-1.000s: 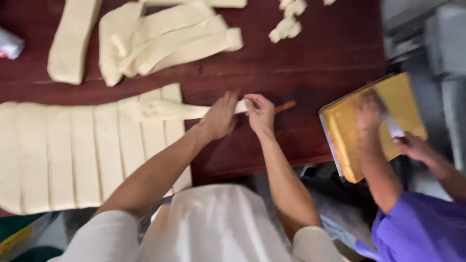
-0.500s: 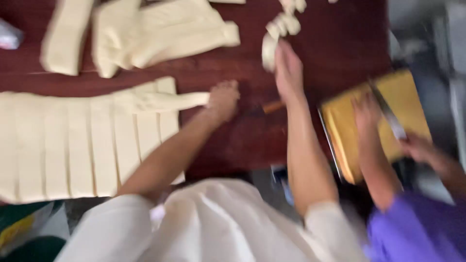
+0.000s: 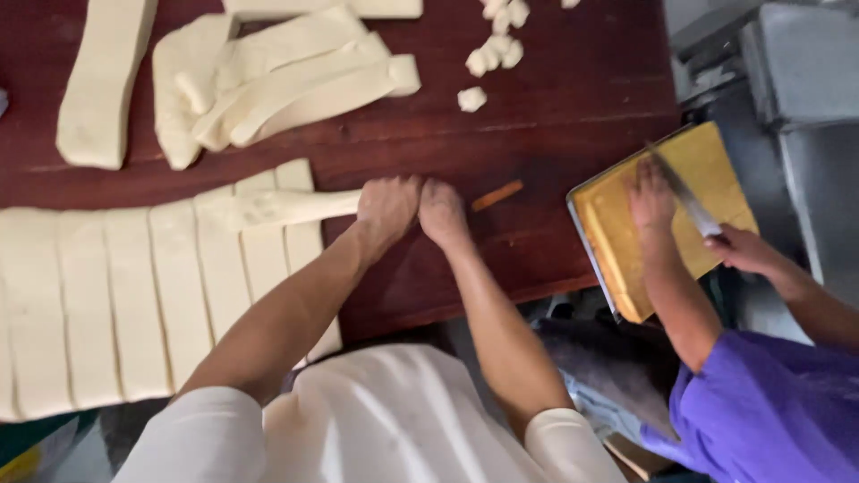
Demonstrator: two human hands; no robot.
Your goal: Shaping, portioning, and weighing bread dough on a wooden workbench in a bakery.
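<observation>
Left hand (image 3: 386,204) grips the free end of a dough strip (image 3: 286,207), fingers curled round it. Right hand (image 3: 441,211) sits touching the left at its 3 o'clock, fingers bent down toward the same end; whether it pinches dough cannot be told, since the fingertips are hidden.

The strip lies across the scored dough sheet (image 3: 134,295), running from 9 o'clock toward the hands. It lies over the sheet's top right corner, its end carried past the sheet's edge, so the end can be worked over bare table (image 3: 537,134).

A small stick (image 3: 497,194) lies just beside the right hand at 2 o'clock, apart from it.

Small dough pieces (image 3: 492,54) lie at 12 o'clock, well apart from the hands. Loose strips (image 3: 295,80) are piled at 11 o'clock.

At 3 o'clock, a co-worker in a purple sleeve (image 3: 761,411) steadies a yellow slab (image 3: 644,241) on a tray with one hand and holds a knife (image 3: 684,192) over it with the other.
</observation>
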